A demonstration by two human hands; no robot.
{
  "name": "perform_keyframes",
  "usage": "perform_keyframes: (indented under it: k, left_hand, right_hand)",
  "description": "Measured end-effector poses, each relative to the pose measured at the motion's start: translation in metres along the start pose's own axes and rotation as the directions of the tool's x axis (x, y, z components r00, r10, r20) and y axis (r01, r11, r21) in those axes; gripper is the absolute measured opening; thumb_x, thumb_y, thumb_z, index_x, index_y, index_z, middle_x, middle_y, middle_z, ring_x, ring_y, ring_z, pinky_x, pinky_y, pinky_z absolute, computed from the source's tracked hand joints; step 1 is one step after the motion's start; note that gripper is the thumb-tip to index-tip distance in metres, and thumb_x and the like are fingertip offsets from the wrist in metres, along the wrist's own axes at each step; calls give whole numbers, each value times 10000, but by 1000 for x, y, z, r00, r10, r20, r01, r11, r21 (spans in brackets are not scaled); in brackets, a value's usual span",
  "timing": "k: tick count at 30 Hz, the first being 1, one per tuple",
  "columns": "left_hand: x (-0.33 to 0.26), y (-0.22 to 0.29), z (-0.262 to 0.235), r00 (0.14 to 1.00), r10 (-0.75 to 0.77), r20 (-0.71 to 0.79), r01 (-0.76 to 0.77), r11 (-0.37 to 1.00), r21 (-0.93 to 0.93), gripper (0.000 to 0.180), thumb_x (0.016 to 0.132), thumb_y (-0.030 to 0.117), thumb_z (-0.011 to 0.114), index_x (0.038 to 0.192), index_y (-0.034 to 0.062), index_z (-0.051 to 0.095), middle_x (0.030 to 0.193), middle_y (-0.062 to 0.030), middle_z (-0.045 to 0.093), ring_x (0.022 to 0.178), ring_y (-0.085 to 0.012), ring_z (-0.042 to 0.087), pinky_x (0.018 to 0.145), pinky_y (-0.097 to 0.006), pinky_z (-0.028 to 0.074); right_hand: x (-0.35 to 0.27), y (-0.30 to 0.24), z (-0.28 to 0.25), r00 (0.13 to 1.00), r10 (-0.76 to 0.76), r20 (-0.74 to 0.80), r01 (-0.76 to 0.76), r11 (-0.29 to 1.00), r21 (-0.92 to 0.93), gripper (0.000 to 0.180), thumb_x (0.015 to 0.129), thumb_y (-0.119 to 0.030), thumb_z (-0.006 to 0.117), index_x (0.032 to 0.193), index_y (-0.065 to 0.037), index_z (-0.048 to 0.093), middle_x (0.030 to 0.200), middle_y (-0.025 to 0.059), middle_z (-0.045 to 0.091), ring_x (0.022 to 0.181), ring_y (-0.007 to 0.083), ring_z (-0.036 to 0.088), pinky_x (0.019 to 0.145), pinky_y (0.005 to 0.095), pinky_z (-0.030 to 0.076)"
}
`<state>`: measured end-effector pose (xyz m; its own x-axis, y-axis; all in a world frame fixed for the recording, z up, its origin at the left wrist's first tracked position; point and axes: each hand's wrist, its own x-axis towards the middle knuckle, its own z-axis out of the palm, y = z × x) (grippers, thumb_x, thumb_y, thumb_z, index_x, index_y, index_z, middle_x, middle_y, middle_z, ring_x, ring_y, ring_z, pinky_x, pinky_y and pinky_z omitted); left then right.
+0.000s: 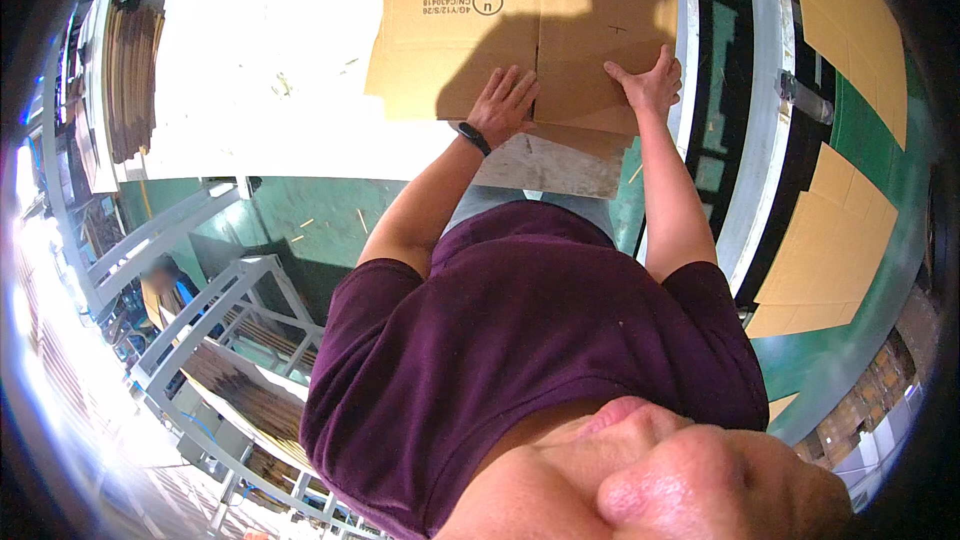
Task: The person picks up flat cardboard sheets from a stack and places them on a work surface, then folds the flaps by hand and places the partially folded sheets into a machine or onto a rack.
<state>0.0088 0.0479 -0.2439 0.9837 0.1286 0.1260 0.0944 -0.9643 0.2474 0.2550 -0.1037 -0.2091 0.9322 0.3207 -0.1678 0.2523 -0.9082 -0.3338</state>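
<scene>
A flat brown cardboard sheet [575, 15] with printed marks and a narrow slot near its front edge lies on a white table [260, 60] in front of me. My left hand [503, 105] rests on the front part of the sheet, just left of the slot, fingers stretched out; a black band circles that wrist. At the sheet's front right corner is my right hand [650, 82], thumb and fingers spread apart, beside the metal rail. It appears to touch the cardboard there. My body's shadow darkens much of the sheet.
Right of the table run metal rails [760, 130] of a conveyor-like frame, with more flat cardboard [835, 240] on a green surface beyond. Stacked cardboard [133, 80] stands at the far left. Grey metal frames [215, 310] and another person [165, 285] are at the lower left.
</scene>
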Motion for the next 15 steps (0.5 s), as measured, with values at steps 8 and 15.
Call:
perform_keyframes:
  k: [8,15]
  left_hand:
    - [10,1,-12,999,11,45,-14,999,51,730,707,455,692,1295,64,506,1424,-94,393,1300,-342,370,1082,-508,293]
    - [18,-3,-22,971,7,238,-17,999,41,708,770,472,646,1341,94,467,1478,-51,342,1344,-288,321,1112,-478,241]
  right_hand:
    - [2,1,3,999,-40,-14,40,999,0,1153,560,-636,780,1435,-97,258,1421,239,320,1332,387,303,1060,583,249]
    - [77,6,17,996,-5,-90,20,986,165,1106,602,-651,749,1399,-21,313,1295,254,467,1178,406,479,961,507,398]
